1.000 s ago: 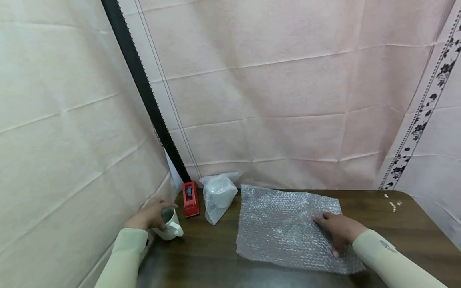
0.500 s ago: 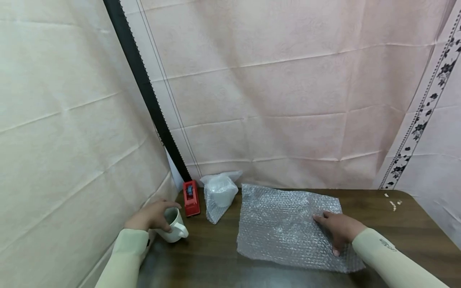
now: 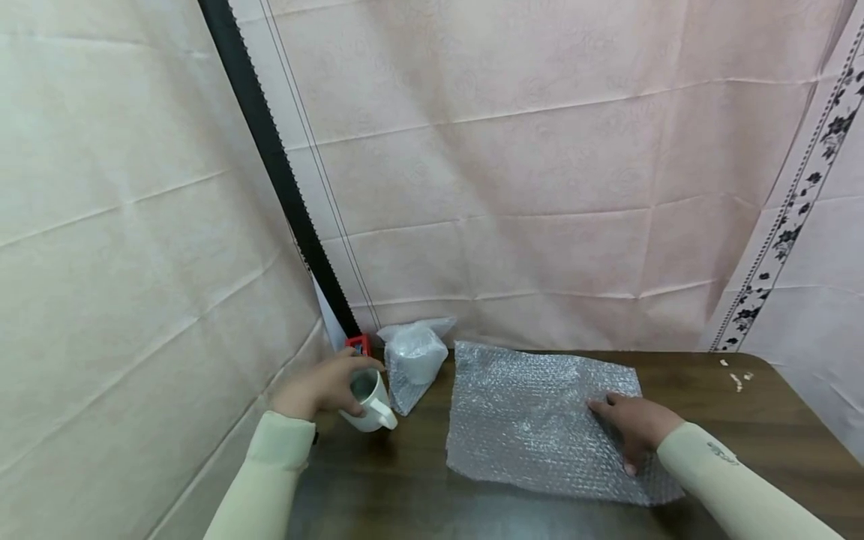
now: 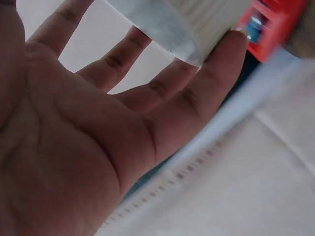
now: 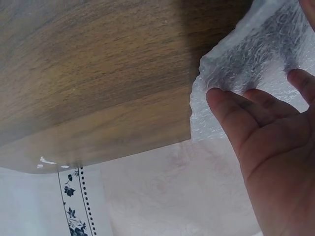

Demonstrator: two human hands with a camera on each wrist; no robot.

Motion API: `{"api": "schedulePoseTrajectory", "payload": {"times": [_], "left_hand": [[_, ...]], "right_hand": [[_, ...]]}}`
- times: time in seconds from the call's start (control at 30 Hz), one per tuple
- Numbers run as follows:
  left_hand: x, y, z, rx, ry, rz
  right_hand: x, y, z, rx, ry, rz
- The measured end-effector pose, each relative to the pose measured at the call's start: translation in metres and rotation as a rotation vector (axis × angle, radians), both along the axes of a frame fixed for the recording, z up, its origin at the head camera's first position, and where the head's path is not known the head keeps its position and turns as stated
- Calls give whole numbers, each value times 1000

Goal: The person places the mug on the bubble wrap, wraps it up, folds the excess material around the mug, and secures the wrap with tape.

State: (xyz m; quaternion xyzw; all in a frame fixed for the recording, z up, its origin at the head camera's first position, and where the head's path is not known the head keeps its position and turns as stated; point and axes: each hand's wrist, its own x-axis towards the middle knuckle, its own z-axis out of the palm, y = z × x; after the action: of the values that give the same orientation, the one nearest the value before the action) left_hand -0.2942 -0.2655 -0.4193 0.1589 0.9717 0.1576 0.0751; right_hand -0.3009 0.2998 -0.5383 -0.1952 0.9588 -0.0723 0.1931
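Observation:
My left hand holds a white mug by its rim and side, at the left of the table in the head view. The mug leans, its handle pointing right. In the left wrist view the fingers of my left hand lie along the mug; the thumb is hard to make out. On the right, my right hand rests with spread, fairly straight fingers on a flat sheet of bubble wrap. In the right wrist view the fingertips of the right hand touch the bubble wrap.
A bubble-wrapped bundle stands at the back, just beyond the mug. Behind my left hand a red tape dispenser is partly hidden. Small white scraps lie at the back right of the wooden table. Cloth hangs behind.
My left hand has carried the mug to the right and slightly away, now covering most of the tape dispenser. The right hand and the bubble wrap stay where they were.

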Motion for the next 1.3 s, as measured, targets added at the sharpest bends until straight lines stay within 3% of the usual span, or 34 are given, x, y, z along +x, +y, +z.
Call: {"api": "schedulePoseTrajectory", "payload": {"times": [0.27,0.43,0.53,0.77,1.0,1.3], "left_hand": [[-7,66,19,-10,1,-121],[-17,109,22,2,8,-231],[-23,132,18,-15,8,-288],[-37,178,6,-63,-15,-341],[-46,224,-7,-186,70,-405],[-48,269,-31,-139,45,-398]], "right_hand": [[-2,-1,0,-12,-3,-26],[-2,-5,-4,-27,22,-32],[-2,-10,-6,-34,31,-24],[-2,-15,-8,-37,19,-36],[0,-9,-6,-50,16,-48],[3,1,-4,-33,26,-37]]}}
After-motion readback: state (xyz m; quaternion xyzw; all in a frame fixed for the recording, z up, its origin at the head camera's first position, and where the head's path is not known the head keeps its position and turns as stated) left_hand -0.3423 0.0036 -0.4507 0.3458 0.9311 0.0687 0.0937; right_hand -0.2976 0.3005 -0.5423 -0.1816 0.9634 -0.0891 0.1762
